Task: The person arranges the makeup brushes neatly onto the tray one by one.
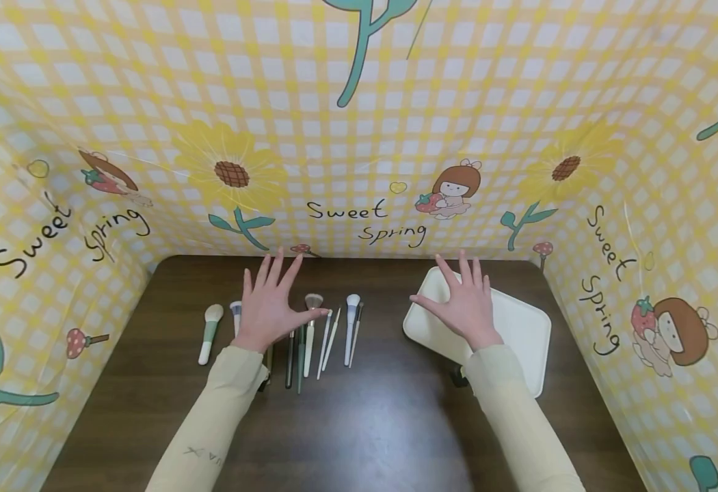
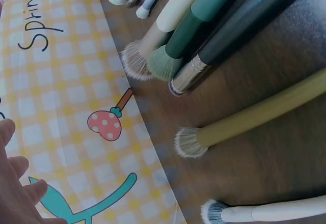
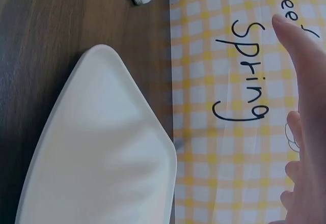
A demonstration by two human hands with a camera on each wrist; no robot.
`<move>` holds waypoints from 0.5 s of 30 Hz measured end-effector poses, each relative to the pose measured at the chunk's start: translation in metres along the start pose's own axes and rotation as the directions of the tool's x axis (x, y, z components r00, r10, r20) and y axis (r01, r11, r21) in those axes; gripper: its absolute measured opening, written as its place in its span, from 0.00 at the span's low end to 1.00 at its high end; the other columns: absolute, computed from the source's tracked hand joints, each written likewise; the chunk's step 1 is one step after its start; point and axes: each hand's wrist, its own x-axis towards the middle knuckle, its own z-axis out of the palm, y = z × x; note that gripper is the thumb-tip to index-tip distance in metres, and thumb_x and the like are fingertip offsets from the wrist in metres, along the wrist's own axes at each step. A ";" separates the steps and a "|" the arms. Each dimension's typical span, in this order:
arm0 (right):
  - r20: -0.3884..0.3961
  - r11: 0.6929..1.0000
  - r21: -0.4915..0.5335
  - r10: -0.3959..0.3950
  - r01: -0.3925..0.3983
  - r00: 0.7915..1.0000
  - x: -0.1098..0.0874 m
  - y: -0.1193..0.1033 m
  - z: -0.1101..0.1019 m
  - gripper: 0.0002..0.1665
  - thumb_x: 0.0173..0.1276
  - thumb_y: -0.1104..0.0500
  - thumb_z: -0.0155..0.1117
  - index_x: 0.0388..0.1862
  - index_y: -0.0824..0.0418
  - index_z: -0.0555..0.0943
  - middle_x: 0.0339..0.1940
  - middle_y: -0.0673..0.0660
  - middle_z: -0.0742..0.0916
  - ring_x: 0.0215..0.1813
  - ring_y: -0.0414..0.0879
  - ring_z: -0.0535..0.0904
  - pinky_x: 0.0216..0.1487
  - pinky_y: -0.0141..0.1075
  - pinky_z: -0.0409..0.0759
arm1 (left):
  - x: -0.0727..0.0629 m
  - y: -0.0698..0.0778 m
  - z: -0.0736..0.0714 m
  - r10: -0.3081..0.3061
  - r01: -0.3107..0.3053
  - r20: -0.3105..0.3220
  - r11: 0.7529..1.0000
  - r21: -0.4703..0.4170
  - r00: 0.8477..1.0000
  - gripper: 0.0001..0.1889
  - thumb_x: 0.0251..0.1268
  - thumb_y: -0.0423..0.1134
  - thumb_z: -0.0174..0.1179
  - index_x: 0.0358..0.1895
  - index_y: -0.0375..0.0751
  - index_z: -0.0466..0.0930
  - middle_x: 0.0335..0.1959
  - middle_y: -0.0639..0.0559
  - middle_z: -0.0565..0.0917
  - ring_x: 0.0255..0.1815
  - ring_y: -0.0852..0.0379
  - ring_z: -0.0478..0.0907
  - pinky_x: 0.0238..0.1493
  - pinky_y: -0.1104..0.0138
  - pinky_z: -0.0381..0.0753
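Observation:
Fingers spread wide, my left hand (image 1: 269, 311) hovers over a row of makeup brushes and holds nothing. It partly covers some brushes in the head view. Below it lie a brush with an olive handle (image 2: 260, 112), a black-handled brush (image 2: 244, 30), a dark green brush (image 2: 186, 30) and a white brush with a blue-and-white tip (image 2: 275, 208). A pale green and white brush (image 1: 209, 335) is the leftmost. Over a cream tray (image 1: 522, 335), my right hand (image 1: 466, 307) is also spread, with nothing in it. The tray lies at an angle on the table.
The dark wooden table (image 1: 359, 437) has yellow checked cloth (image 1: 359, 137) rising around its back and sides. Several slimmer brushes and a lilac-handled brush (image 1: 351, 328) lie between the hands. A small black object (image 1: 459, 376) shows beside the right sleeve.

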 end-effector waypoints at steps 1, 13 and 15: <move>-0.001 1.000 0.000 0.000 0.000 1.000 -0.001 0.002 -0.001 0.63 0.54 0.14 0.55 0.83 0.41 0.58 0.85 0.60 0.47 0.82 0.65 0.38 0.74 0.66 0.42 | 0.000 -0.001 0.000 -0.001 0.001 -0.005 1.000 0.000 1.000 0.64 0.43 0.88 0.52 0.84 0.60 0.47 0.84 0.44 0.44 0.82 0.39 0.40 0.72 0.34 0.37; -0.033 0.999 0.026 0.026 -0.025 0.999 -0.012 0.032 -0.007 0.58 0.64 0.28 0.64 0.83 0.55 0.56 0.82 0.70 0.53 0.81 0.67 0.44 0.75 0.62 0.47 | -0.010 -0.011 -0.001 -0.017 0.017 -0.014 0.999 -0.027 1.000 0.64 0.42 0.88 0.54 0.83 0.58 0.49 0.84 0.48 0.41 0.81 0.39 0.45 0.74 0.37 0.39; -0.050 0.999 0.036 0.034 -0.032 0.998 -0.016 0.037 -0.008 0.56 0.66 0.32 0.66 0.82 0.59 0.57 0.81 0.71 0.55 0.80 0.68 0.47 0.75 0.62 0.49 | -0.012 -0.013 0.000 -0.018 0.018 -0.012 0.999 -0.029 1.000 0.64 0.42 0.88 0.54 0.83 0.58 0.49 0.84 0.48 0.42 0.81 0.39 0.45 0.74 0.37 0.40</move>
